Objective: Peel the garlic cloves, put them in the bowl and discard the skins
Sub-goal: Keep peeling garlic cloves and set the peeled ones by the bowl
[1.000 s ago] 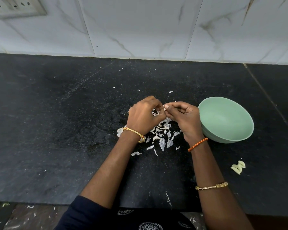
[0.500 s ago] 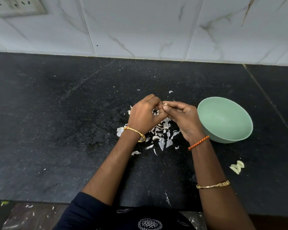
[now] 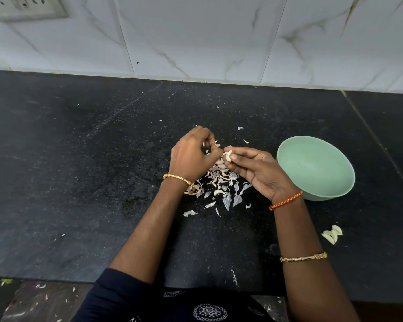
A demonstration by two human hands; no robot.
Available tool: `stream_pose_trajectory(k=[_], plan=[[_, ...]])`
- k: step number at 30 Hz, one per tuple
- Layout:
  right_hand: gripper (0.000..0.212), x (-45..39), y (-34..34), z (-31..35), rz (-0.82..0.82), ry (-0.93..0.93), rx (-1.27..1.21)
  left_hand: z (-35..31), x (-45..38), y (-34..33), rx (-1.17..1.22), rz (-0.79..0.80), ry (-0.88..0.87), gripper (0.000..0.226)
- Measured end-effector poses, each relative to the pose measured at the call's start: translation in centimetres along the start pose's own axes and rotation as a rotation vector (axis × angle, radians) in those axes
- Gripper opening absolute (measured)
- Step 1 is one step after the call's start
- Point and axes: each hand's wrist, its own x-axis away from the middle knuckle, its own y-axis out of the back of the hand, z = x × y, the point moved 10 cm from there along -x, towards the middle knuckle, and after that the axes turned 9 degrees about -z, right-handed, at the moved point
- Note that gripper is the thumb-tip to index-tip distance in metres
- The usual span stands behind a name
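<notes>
The right hand (image 3: 254, 170) pinches a garlic clove (image 3: 228, 156) above the skins (image 3: 221, 184); the left hand (image 3: 192, 156) picks at it with curled fingers, near the bowl (image 3: 335, 189).

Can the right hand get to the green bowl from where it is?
Probably yes. The right hand sits just beside the green bowl, with only bare counter between them and the bowl's open top uncovered. It is busy pinching a garlic clove, but that should not block the way.
</notes>
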Motion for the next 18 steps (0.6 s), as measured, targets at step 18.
stream_pose_trajectory(k=[18], plan=[[0.024, -0.8, 1.2, -1.5, -0.043, -0.113, -0.345, -1.3, 0.9, -1.8, 0.318, 0.098, 0.028, 0.013]])
